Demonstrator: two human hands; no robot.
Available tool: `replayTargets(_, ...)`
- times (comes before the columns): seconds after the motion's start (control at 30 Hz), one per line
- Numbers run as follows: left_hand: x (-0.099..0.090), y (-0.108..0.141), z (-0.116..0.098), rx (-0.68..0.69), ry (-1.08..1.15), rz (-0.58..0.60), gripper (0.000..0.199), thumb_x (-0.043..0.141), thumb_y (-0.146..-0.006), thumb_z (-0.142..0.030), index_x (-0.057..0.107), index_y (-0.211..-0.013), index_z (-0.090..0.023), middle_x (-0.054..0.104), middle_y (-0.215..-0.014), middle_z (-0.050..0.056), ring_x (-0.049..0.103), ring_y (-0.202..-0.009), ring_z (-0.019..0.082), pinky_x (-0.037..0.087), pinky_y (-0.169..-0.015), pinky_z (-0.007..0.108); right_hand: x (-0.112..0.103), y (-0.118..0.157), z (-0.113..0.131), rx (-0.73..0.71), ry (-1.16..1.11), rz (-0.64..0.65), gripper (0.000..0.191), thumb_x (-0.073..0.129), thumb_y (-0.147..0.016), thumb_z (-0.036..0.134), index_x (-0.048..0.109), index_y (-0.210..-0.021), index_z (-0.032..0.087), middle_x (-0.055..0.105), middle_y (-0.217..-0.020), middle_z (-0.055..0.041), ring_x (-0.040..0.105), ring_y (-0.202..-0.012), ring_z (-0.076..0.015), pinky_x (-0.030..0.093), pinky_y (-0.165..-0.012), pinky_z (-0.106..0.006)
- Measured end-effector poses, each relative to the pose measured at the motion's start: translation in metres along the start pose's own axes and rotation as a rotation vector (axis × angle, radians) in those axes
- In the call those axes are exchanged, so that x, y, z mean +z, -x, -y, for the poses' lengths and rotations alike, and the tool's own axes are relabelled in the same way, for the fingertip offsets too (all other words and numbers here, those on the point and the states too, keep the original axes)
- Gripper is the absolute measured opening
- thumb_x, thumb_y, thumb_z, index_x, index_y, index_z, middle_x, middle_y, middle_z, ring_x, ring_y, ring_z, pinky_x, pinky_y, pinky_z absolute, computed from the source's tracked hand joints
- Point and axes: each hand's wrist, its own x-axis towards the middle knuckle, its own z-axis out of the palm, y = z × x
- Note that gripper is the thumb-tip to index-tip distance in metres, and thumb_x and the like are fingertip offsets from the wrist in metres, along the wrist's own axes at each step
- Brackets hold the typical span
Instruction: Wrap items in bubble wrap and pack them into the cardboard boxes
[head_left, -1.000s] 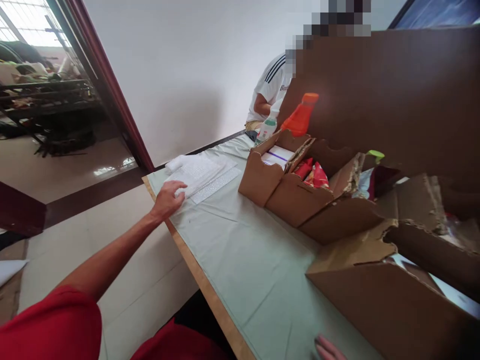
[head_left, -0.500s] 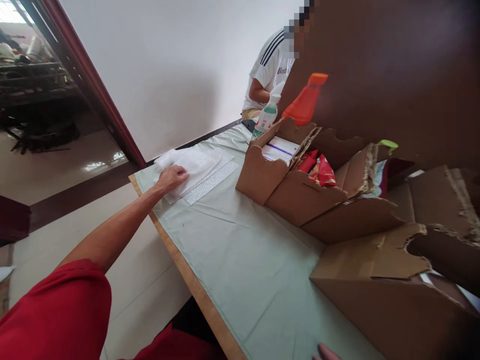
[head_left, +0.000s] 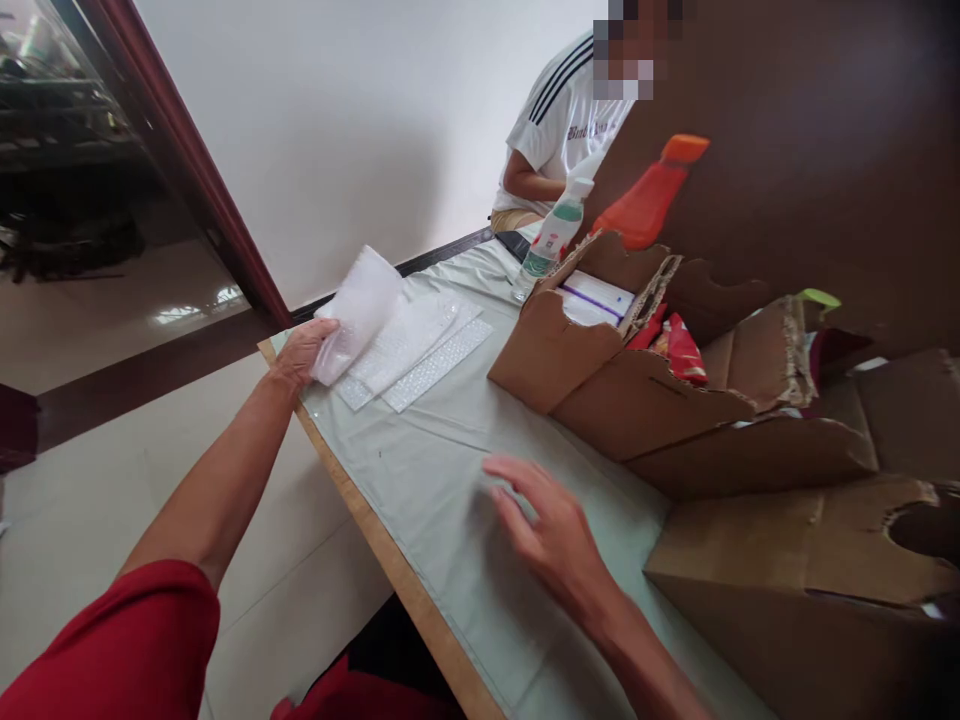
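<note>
My left hand (head_left: 306, 350) is closed on a translucent bubble wrap bag (head_left: 362, 305), holding it tilted up at the table's far left corner. Beside and partly under it, more bubble wrap bags (head_left: 439, 357) lie flat and overlapping on the cloth. My right hand (head_left: 547, 530) is over the middle of the table with fingers apart and nothing in them; it is slightly blurred. The nearest things to it are the pale green tablecloth (head_left: 435, 460) and the cardboard boxes on its right.
Cut cardboard boxes (head_left: 585, 385) line the right side, holding red packets (head_left: 684, 348) and white-and-purple packs (head_left: 596, 297). Behind them stand a clear water bottle (head_left: 553, 240) and an orange-red bottle (head_left: 649, 200). A person in a white shirt (head_left: 559, 130) sits at the far end, near the wall.
My left hand has lifted one bubble wrap bag off the pile and drawn it left. My right hand has come from the bottom edge to the middle of the table.
</note>
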Motion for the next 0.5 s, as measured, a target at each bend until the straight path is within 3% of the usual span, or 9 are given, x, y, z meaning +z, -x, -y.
replayTargets(0.13, -0.005, -0.005, 0.016, 0.009, 0.139, -0.048, 0.027, 0.077, -0.065, -0.037, 0.060, -0.074, -0.018, 0.061, -0.065, -0.003, 0.057, -0.061, 0.014, 0.047, -0.063, 0.026, 0.038, -0.109, 0.004, -0.081, 0.124, 0.129, 0.030, 0.052, -0.092, 0.014, 0.072, -0.114, 0.022, 0.075, -0.117, -0.0068, 0.066, -0.111, -0.0246, 0.053, -0.099, -0.041)
replayTargets(0.23, -0.005, -0.008, 0.023, 0.010, 0.168, -0.047, 0.026, 0.080, -0.062, -0.032, 0.061, -0.074, -0.017, 0.061, -0.066, -0.005, 0.054, -0.058, 0.011, 0.043, -0.061, 0.023, 0.071, -0.161, 0.018, -0.157, 0.246, 0.240, 0.037, 0.059, -0.091, 0.014, 0.068, -0.126, 0.018, 0.070, -0.129, -0.0101, 0.060, -0.119, -0.0285, 0.049, -0.102, -0.045)
replayTargets(0.3, -0.005, -0.008, 0.026, 0.009, 0.179, -0.044, 0.026, 0.080, -0.061, -0.030, 0.062, -0.074, -0.017, 0.061, -0.065, -0.005, 0.052, -0.056, 0.010, 0.041, -0.059, 0.023, 0.092, -0.180, 0.025, -0.179, 0.280, 0.280, 0.035, 0.065, -0.088, 0.015, 0.070, -0.123, 0.019, 0.068, -0.133, -0.0108, 0.059, -0.121, -0.0305, 0.048, -0.101, -0.046)
replayTargets(0.37, -0.005, -0.009, 0.028, 0.009, 0.196, -0.044, 0.025, 0.080, -0.061, -0.028, 0.062, -0.073, -0.017, 0.060, -0.064, -0.006, 0.052, -0.056, 0.010, 0.040, -0.058, 0.022, 0.108, -0.189, 0.027, -0.161, 0.285, 0.284, 0.022, 0.064, -0.089, 0.014, 0.075, -0.107, 0.020, 0.070, -0.128, -0.0102, 0.060, -0.117, -0.0310, 0.049, -0.099, -0.046)
replayTargets(0.43, -0.006, -0.010, 0.029, 0.009, 0.227, -0.043, 0.022, 0.078, -0.061, -0.026, 0.062, -0.072, -0.017, 0.060, -0.063, -0.006, 0.053, -0.056, 0.010, 0.041, -0.058, 0.022, 0.115, -0.190, 0.022, -0.124, 0.271, 0.254, 0.020, 0.057, -0.093, 0.012, 0.076, -0.096, 0.019, 0.072, -0.124, -0.0103, 0.062, -0.114, -0.0307, 0.050, -0.098, -0.047)
replayTargets(0.5, -0.008, -0.013, 0.030, 0.009, 0.275, -0.045, 0.019, 0.077, -0.061, -0.024, 0.062, -0.071, -0.016, 0.061, -0.064, -0.005, 0.055, -0.057, 0.011, 0.043, -0.060, 0.023, 0.112, -0.188, 0.015, -0.086, 0.254, 0.196, 0.026, 0.049, -0.097, 0.011, 0.075, -0.100, 0.016, 0.070, -0.129, -0.0127, 0.061, -0.118, -0.0296, 0.048, -0.103, -0.046)
